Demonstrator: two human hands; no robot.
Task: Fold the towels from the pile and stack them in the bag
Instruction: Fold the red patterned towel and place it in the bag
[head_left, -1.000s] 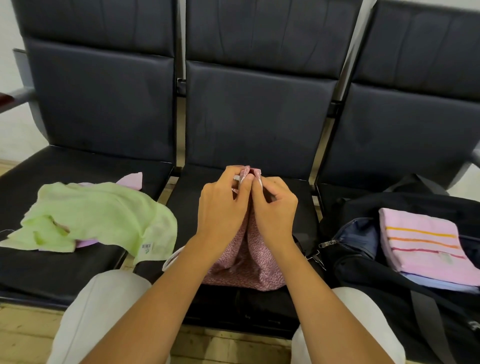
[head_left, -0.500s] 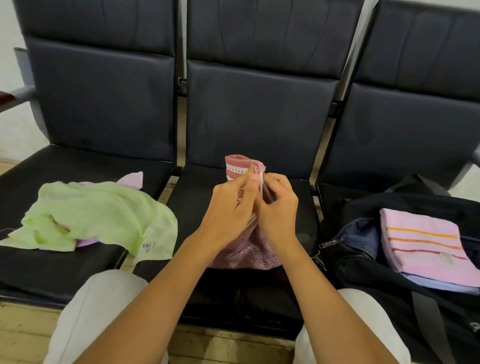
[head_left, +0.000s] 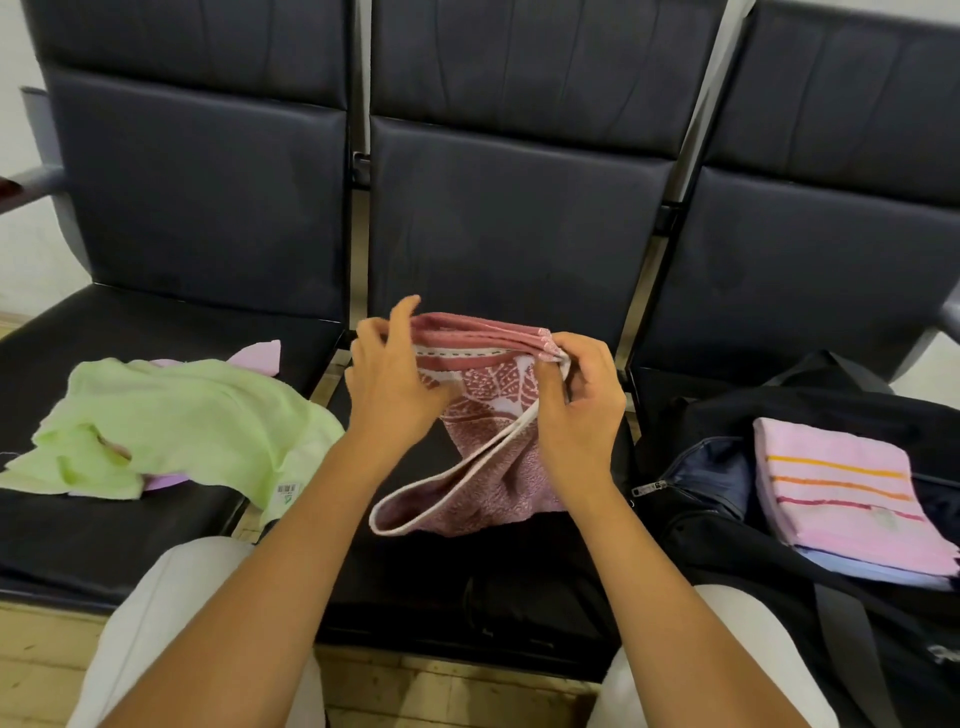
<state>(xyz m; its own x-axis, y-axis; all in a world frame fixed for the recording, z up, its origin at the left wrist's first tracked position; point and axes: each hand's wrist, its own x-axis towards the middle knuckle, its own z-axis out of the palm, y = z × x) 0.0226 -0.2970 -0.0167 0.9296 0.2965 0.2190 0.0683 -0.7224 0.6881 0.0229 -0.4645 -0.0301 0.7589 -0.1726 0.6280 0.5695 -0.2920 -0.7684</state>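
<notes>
a: where's the work piece?
b: pink patterned towel (head_left: 493, 410) held up over middle seat (head_left: 519, 582). right hand (head_left: 582, 410) pinches its bunched corner; left hand (head_left: 395, 384) grips the top edge, fingers partly spread.
a: rest?
b: green towel (head_left: 176, 426) heaped on left seat (head_left: 104, 535); striped pink towel (head_left: 841, 493) folded in black bag (head_left: 727, 525), right.

We saw a dusty-pink towel (head_left: 493, 410) with a white leaf pattern and white edging. At left lay a pale green towel (head_left: 176, 421); at right, a pink towel (head_left: 841, 499) striped orange and red sat on a black bag (head_left: 727, 415).
</notes>
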